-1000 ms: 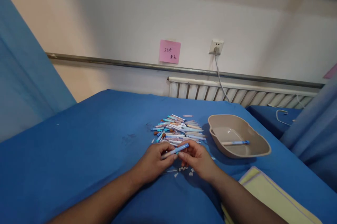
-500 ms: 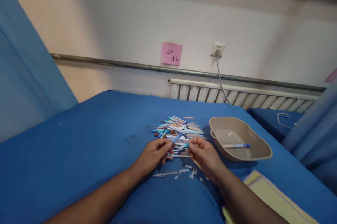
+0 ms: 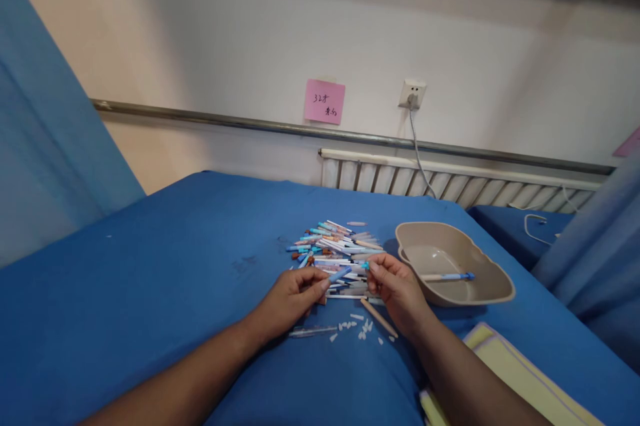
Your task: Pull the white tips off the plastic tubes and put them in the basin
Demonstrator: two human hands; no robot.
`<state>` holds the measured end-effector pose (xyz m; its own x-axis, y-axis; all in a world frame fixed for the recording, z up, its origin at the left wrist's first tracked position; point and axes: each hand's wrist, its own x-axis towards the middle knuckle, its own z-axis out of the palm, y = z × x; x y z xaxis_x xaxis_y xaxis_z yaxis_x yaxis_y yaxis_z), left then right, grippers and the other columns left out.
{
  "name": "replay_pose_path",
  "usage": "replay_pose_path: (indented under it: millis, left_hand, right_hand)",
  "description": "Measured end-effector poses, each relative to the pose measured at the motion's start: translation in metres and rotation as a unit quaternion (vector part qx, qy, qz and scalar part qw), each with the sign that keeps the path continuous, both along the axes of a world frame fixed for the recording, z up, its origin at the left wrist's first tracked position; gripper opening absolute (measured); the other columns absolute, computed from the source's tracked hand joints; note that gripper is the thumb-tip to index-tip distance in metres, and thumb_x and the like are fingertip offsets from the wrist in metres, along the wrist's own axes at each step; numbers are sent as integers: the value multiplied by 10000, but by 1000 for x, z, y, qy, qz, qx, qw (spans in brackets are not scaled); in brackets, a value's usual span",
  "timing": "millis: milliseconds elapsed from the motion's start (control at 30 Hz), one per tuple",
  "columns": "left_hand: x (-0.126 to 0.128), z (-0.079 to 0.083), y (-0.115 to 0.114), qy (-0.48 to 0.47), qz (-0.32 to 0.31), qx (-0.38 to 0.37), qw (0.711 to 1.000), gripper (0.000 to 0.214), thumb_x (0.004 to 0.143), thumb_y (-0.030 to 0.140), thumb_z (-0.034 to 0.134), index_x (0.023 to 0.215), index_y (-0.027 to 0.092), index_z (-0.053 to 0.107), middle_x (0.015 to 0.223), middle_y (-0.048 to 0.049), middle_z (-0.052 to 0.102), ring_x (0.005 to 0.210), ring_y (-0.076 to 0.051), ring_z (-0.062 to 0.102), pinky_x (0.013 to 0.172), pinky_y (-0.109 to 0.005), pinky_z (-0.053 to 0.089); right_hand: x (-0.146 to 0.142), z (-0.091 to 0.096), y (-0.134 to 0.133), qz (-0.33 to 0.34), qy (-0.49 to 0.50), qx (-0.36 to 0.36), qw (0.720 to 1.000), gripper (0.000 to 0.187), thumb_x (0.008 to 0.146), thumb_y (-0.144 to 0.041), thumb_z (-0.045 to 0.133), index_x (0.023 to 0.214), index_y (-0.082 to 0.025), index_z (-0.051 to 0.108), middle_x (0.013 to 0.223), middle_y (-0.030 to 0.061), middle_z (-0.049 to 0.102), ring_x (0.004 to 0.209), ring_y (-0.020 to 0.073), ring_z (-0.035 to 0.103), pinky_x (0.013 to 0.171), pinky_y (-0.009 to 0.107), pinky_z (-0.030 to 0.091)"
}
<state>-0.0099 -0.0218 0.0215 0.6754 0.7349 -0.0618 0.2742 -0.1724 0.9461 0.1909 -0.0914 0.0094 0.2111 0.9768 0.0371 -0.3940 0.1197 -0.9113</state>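
A heap of coloured pens (image 3: 340, 246) lies on the blue cloth (image 3: 175, 259). My left hand (image 3: 293, 296) is closed in a pinch on a blue pen barrel (image 3: 340, 274) at the heap's near edge. My right hand (image 3: 397, 289) pinches a small teal piece (image 3: 365, 265) beside the heap, too small to name. Just below my right hand lies a tan pen (image 3: 379, 318). Small white bits (image 3: 357, 329) and a clear tube (image 3: 307, 331) are scattered under my hands.
A beige tray (image 3: 495, 286) holding one blue pen (image 3: 447, 277) stands right of the heap. A yellow pad (image 3: 510, 373) lies at the near right. Behind are a wall with a pink note (image 3: 324, 101), a socket and a radiator.
The pen held by both hands has been pulled apart. My right hand moved right and away with a small piece; the left keeps the blue barrel. A tan pen now shows on the cloth.
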Motion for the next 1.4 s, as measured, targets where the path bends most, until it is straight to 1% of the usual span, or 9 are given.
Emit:
replay_pose_path:
  millis: [200, 433, 600, 800, 900, 1000, 1167, 1267, 1400]
  left_hand:
    - [1, 4, -1, 4, -6, 19, 1000, 340, 807, 448, 536, 864, 132, 648, 681, -21, 617, 499, -85, 450, 469, -189, 340]
    - [-1, 6, 1, 5, -27, 45, 999, 311, 812, 422, 533, 856, 139, 655, 738, -24, 639, 710, -151, 566, 673, -237, 436]
    - [-3, 3, 3, 27, -35, 71, 996, 304, 831, 412, 498, 866, 154, 655, 763, -19, 650, 724, -157, 574, 680, -233, 432]
    - [-4, 15, -2, 61, -51, 141, 987, 280, 845, 374, 473, 838, 166, 661, 783, -11, 645, 747, -155, 557, 694, -222, 412]
    - [-4, 17, -3, 59, -53, 155, 985, 272, 844, 369, 481, 836, 166, 662, 776, -8, 640, 747, -151, 550, 695, -221, 403]
    - [-4, 13, -1, 46, -52, 127, 990, 280, 840, 381, 488, 826, 159, 659, 746, -8, 624, 705, -139, 533, 652, -213, 400]
    - [-2, 4, 2, 23, -43, 16, 999, 340, 819, 445, 510, 798, 128, 631, 629, 10, 550, 484, -80, 420, 454, -186, 307]
    - [-2, 3, 3, 7, -37, -16, 999, 345, 790, 460, 554, 766, 122, 616, 597, 18, 534, 457, -68, 403, 436, -181, 286]
    - [-3, 2, 4, 5, -44, -25, 999, 337, 787, 454, 572, 778, 120, 614, 586, 24, 536, 456, -65, 406, 436, -176, 284]
  right_hand:
    - [0, 0, -1, -4, -28, 9, 1000, 282, 686, -403, 698, 790, -173, 572, 564, -44, 512, 502, 86, 435, 513, 213, 331]
    - [1, 0, 0, -17, -113, 20, 993, 292, 708, -436, 668, 782, -173, 565, 539, -43, 513, 492, 93, 444, 511, 224, 367]
    - [3, 2, 1, -35, -150, 19, 988, 299, 672, -436, 695, 765, -179, 575, 541, -46, 519, 479, 91, 462, 487, 221, 383]
    - [1, -2, 2, -40, -181, 31, 982, 274, 664, -405, 710, 770, -180, 596, 575, -43, 531, 482, 83, 470, 472, 209, 391]
    - [-1, -2, 1, -37, -179, 33, 983, 277, 661, -401, 716, 774, -179, 597, 592, -38, 543, 488, 85, 482, 478, 215, 405]
    - [-2, 0, 0, -33, -167, 28, 985, 292, 649, -416, 723, 758, -180, 591, 594, -37, 550, 484, 91, 498, 486, 228, 427]
    - [-3, 4, 0, -22, -146, 40, 988, 295, 647, -416, 730, 763, -187, 585, 618, -31, 580, 507, 101, 540, 517, 239, 445]
    - [-3, 4, -1, -21, -146, 42, 988, 314, 643, -434, 731, 768, -187, 582, 614, -29, 584, 515, 105, 548, 523, 242, 453]
    - [-1, 3, -1, -7, -158, 41, 987, 337, 638, -455, 732, 778, -186, 587, 590, -27, 585, 528, 113, 550, 536, 247, 466]
